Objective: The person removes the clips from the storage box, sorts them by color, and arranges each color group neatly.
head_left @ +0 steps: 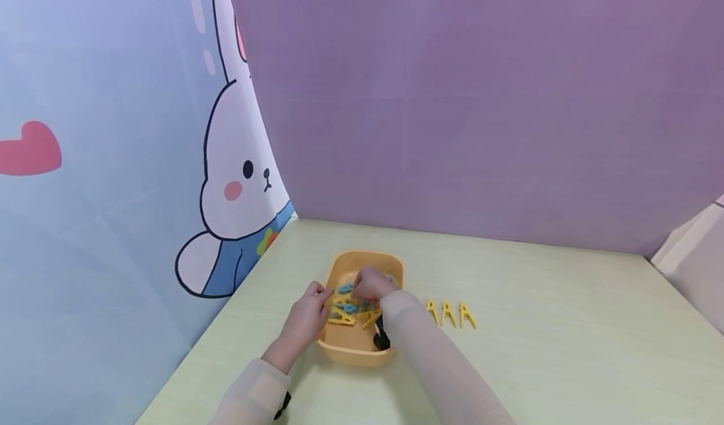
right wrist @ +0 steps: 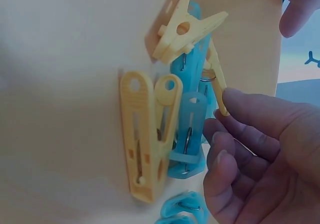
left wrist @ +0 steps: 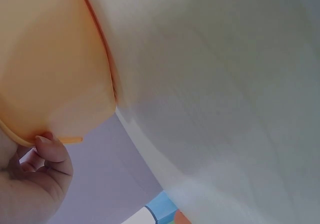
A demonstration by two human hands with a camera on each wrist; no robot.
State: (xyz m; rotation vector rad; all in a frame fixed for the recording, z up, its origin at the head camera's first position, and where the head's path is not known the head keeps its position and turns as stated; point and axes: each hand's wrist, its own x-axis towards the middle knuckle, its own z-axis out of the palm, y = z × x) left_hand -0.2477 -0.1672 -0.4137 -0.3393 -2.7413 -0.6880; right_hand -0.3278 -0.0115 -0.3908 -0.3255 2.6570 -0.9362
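While the left hand [head_left: 308, 317] grips the tub's rim [head_left: 334, 268], the right hand [head_left: 370, 283] reaches in, fingers loosely curled over clothespins [right wrist: 165, 134].

— What is being handled?
— An orange plastic tub [head_left: 362, 349] on the table, holding a loose heap of clothes pegs: yellow pegs [right wrist: 145, 144] and blue pegs [right wrist: 187, 129] lying crossed over each other.
— Any outside it?
— Three yellow pegs [head_left: 449, 314] stand in a row just right of the tub, apparently upright.
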